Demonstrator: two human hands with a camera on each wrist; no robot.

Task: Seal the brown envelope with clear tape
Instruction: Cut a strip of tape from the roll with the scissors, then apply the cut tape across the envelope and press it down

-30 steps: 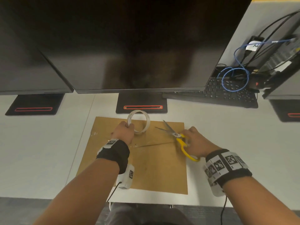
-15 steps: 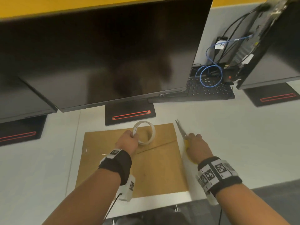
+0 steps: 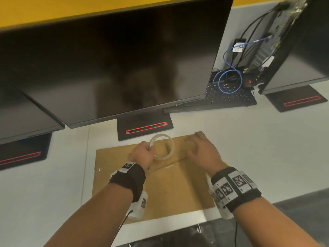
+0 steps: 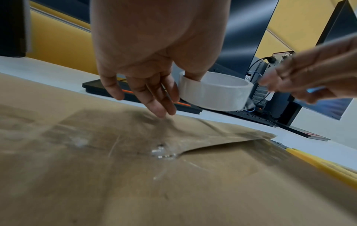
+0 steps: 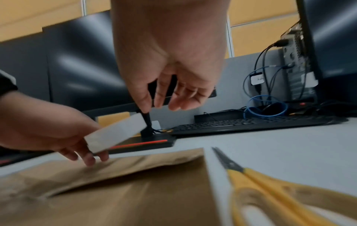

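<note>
The brown envelope point(image 3: 169, 189) lies flat on the white desk, its flap folded down. A short bit of clear tape point(image 4: 164, 152) shines on the flap edge, and the flap's right part stands slightly raised. My left hand point(image 3: 150, 151) grips the clear tape roll point(image 3: 162, 146) just above the flap, thumb inside the ring and fingers outside point(image 4: 214, 91). My right hand point(image 3: 193, 142) hovers over the envelope's top right corner, close to the roll, with loose fingers point(image 5: 173, 104) and nothing in it. The yellow-handled scissors point(image 5: 270, 186) lie shut beside the envelope's right edge.
A large dark monitor point(image 3: 124, 68) on a black base point(image 3: 145, 128) stands right behind the envelope. Two more monitors flank it. A black keyboard point(image 3: 229, 97) and blue cables point(image 3: 229, 81) sit at the back right. The desk's front edge point(image 3: 160, 227) is close below.
My right hand has laid the scissors down by the envelope's right edge and moved left toward the roll, now holding nothing. My left hand keeps holding the roll.
</note>
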